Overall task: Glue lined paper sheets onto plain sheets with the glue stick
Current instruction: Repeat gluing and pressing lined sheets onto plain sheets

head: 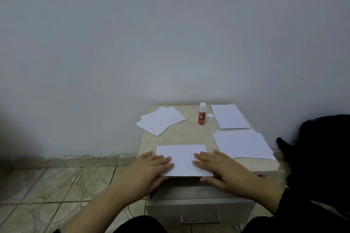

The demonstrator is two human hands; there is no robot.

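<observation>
A lined sheet (182,157) lies at the front edge of the small cabinet top (189,134). My left hand (151,166) rests flat on its left end, fingers spread. My right hand (219,166) presses flat on its right end. The glue stick (201,115), red label, stands upright and uncapped at the back, with its white cap (210,117) beside it. Plain sheets (161,120) lie fanned at the back left. A stack of lined sheets (228,116) sits at the back right. More lined sheets (242,143) lie at the right.
The cabinet stands against a plain wall, with a drawer and metal handle (200,218) below the top. Patterned floor tiles (47,185) spread to the left. A dark object (318,147) sits close to the cabinet's right side.
</observation>
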